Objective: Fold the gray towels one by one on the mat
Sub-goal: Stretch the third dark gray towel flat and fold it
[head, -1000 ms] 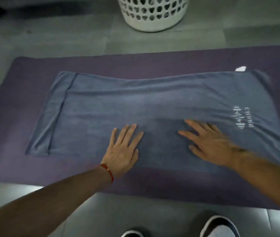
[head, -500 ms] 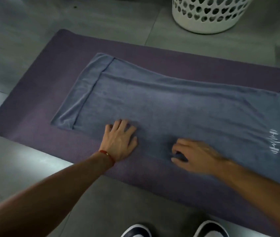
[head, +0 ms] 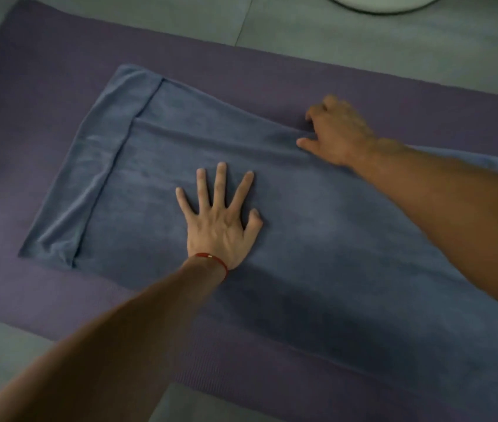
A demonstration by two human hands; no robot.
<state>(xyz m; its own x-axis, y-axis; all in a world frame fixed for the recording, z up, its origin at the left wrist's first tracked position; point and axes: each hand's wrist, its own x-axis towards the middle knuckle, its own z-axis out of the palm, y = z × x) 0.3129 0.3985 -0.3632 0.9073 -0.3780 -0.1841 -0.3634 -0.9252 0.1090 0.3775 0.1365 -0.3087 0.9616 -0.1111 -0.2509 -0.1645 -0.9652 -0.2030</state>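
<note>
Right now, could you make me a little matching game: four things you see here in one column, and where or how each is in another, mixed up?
Things:
1. left hand
2. right hand
3. towel
4. mat

States:
a. purple, lying on the floor
b. spread over the mat
c. at the towel's far edge
d. flat, fingers spread

Pairs: 1-d, 2-c, 3-b, 4-a

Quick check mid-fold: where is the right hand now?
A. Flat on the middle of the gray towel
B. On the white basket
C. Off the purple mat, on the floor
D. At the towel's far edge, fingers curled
D: the right hand sits at the far edge of the gray terry towel, fingers curled; the left hand lies flat mid-towel.
</note>
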